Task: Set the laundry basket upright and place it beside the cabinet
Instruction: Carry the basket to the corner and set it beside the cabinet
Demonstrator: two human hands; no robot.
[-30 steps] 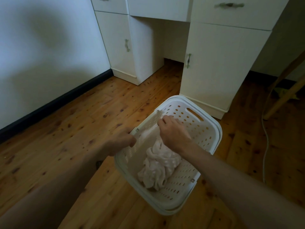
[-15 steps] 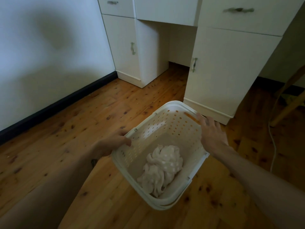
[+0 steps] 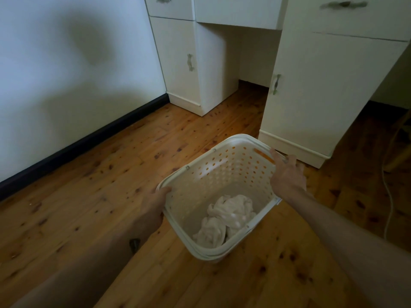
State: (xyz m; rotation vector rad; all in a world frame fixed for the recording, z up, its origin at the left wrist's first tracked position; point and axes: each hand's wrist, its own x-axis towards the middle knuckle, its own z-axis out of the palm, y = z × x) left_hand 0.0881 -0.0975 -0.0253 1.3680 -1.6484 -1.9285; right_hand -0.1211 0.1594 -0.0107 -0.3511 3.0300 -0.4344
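Basket (image 3: 224, 174) upright, held by both hands.
Left hand (image 3: 153, 207) fingers curl over the 9 o'clock rim; right hand (image 3: 287, 176) fingers clasp the 2 o'clock rim, near the cabinet (image 3: 329, 96).

right hand (image 3: 287, 176) moved from cloth (image 3: 226, 218) to basket (image 3: 222, 172) rim

Laundry basket (image 3: 222, 174) is sitting mouth-up over the floor (image 3: 89, 196), just in front of the right cabinet (image 3: 322, 96) base. Left hand (image 3: 153, 207) is gripping the basket's left rim, right hand (image 3: 287, 176) the right rim, w/ a bundle of cloth (image 3: 226, 218) lying inside at the near end. Wall (image 3: 66, 74) is running along the left; a cord (image 3: 388, 196) is trailing at far right.
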